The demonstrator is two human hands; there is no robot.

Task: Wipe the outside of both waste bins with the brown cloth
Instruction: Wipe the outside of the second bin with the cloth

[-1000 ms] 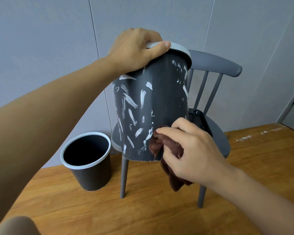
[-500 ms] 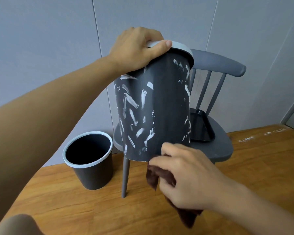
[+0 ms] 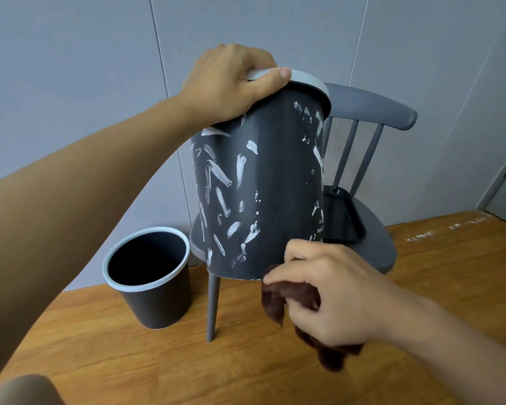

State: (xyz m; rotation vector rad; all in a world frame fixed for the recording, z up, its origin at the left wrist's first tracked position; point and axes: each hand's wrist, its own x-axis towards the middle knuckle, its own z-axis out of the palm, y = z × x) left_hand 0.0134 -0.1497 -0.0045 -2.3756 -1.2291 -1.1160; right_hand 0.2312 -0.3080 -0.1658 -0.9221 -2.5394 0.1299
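The left hand [image 3: 231,83] grips the pale rim of the smeared bin [image 3: 260,182] and holds it up in the air, in front of the grey chair [image 3: 371,112]; thumb lies over the rim, fingers curl behind it. The right hand [image 3: 330,290] pinches the brown cloth [image 3: 278,302] bunched between thumb and fingers, just at the bottom edge of this bin, w/ the cloth end hanging below. If the cloth touches the wall at this moment, I cannot tell.

The middle strip of the bin wall looks already clean, but many white streaks are left on the left part and some along the right side near the rim. So the step in hand, as I judge, is wiping this first bin, approx. half done.

To do it well: bring the cloth back up, spread it flatter under the fingers for more contact, press firm, and stroke top to bottom over the streaked part. The left hand should turn the bin bit by bit so each dirty part faces the cloth, and grip tight vs. the push.

The second bin [image 3: 155,302] stands on the wooden floor [image 3: 129,361], left of the chair, not yet taken.
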